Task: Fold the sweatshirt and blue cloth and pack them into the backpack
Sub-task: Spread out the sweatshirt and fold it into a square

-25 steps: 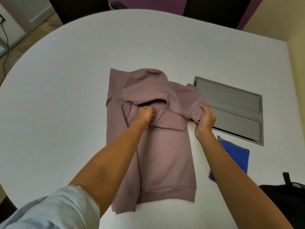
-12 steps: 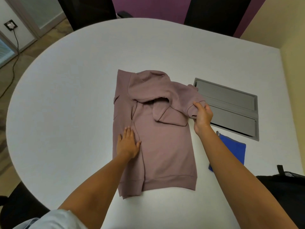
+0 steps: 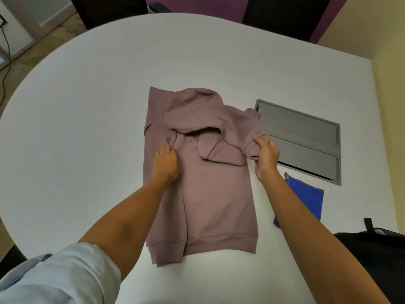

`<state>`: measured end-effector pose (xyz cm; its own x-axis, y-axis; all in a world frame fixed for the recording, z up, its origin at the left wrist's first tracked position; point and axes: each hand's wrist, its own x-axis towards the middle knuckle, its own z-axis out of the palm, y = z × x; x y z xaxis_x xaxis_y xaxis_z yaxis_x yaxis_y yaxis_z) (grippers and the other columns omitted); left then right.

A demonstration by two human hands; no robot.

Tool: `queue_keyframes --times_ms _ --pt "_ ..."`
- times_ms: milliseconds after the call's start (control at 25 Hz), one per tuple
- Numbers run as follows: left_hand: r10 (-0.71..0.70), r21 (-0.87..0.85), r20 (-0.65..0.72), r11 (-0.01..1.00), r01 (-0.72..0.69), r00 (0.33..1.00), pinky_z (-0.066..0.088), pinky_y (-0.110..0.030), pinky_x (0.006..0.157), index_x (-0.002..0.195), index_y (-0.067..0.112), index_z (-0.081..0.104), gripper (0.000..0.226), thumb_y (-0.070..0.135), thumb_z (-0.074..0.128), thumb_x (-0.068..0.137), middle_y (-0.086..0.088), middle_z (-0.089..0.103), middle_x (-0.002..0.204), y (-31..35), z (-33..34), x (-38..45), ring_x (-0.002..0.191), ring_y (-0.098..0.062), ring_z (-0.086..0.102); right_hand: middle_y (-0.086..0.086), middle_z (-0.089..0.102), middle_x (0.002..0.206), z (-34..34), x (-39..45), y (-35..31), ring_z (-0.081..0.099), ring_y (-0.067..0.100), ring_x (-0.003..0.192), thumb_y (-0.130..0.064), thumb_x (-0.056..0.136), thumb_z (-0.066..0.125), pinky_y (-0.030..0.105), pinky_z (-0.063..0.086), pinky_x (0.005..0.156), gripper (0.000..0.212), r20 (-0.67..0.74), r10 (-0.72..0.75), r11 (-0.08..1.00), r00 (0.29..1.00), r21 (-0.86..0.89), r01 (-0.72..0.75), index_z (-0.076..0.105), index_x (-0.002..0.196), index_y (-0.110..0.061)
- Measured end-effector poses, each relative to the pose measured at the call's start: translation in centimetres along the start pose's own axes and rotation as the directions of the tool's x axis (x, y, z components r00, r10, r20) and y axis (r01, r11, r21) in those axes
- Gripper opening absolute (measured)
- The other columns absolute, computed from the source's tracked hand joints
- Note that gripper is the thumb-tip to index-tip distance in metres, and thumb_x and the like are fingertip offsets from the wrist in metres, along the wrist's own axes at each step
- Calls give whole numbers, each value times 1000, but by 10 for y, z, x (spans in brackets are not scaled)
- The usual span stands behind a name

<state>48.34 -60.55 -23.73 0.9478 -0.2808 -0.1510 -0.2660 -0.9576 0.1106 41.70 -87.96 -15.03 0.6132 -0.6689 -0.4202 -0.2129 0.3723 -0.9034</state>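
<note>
A mauve sweatshirt (image 3: 214, 194) lies on the white table (image 3: 87, 128), its left side folded inward and its upper part bunched. My left hand (image 3: 165, 164) rests on the left fold below the neckline, its fingers curled into the wrinkled fabric. At the sweatshirt's right edge my right hand (image 3: 266, 155) grips the right sleeve's cuff, lifted slightly. A blue cloth (image 3: 308, 200) lies flat to the right, partly hidden by my right forearm. The black backpack (image 3: 372, 253) sits at the lower right corner.
A grey recessed panel (image 3: 306, 137) is set into the table just right of the sweatshirt. Dark chairs (image 3: 109, 9) stand beyond the far edge. The table's right side meets a yellow wall (image 3: 390, 84).
My left hand slid up from lying flat on the lower left fold to the fold near the neckline and curled its fingers. My right hand keeps hold of the cuff.
</note>
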Motion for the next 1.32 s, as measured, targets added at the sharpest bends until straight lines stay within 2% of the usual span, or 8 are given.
queue_keyframes --times_ms 80,240,600,840,1000,1080,1160,1320 --pt "106 24 11 994 -106 994 42 -43 102 121 5 58 30 11 51 93 -18 47 138 -8 3 17 122 -37 43 2 70 98 3 4 3 64 19 95 -14 82 73 38 54 91 7 37 -13 999 999 -31 14 69 85 -19" --pt "-27 -56 185 998 38 982 44 -45 102 137 5 48 41 10 43 96 -24 43 136 -6 8 35 126 -41 40 -1 65 90 12 7 17 60 13 86 -13 85 71 27 51 79 9 122 -35 991 992 -121 49 64 80 -17" --pt "-221 -359 83 903 236 972 45 -47 106 129 -2 49 38 -4 50 92 -24 47 136 -6 13 32 126 -39 43 0 65 93 22 2 42 59 12 86 -14 87 70 17 49 70 10 151 -11 979 988 -199 42 64 93 -8" --pt "-184 -232 123 950 209 975 41 -41 109 128 -7 51 41 -4 57 88 -23 41 142 -2 10 29 131 -37 38 1 64 92 24 4 43 58 12 85 -15 87 70 20 49 71 11 149 -18 978 989 -203 49 65 93 -8" --pt "-194 -137 5 972 192 981 43 -39 94 103 0 64 22 -1 60 82 -20 59 118 16 -7 39 111 -36 49 0 64 92 22 5 44 58 11 85 -15 86 71 17 48 68 10 144 -13 977 989 -207 43 65 93 -9" --pt "-228 -458 -113 876 153 967 49 -43 83 87 -3 65 13 -3 52 84 -21 66 96 25 -19 50 90 -34 58 1 65 95 22 7 44 59 11 85 -16 86 71 16 48 67 11 143 -12 977 990 -207 42 66 94 -10" --pt "-287 -743 -52 652 155 957 49 -40 70 80 -6 62 14 -3 51 86 -16 63 78 27 -26 63 72 -27 57 1 65 95 22 8 45 58 11 85 -17 86 71 14 47 65 11 145 -17 976 989 -214 48 65 93 -11" --pt "-119 -784 300 535 316 946 49 -32 90 135 5 54 43 3 57 93 -7 62 111 19 -20 65 100 -20 58 -1 64 91 20 9 48 58 11 83 -17 86 71 15 47 65 9 148 -16 971 989 -233 50 64 90 -11"
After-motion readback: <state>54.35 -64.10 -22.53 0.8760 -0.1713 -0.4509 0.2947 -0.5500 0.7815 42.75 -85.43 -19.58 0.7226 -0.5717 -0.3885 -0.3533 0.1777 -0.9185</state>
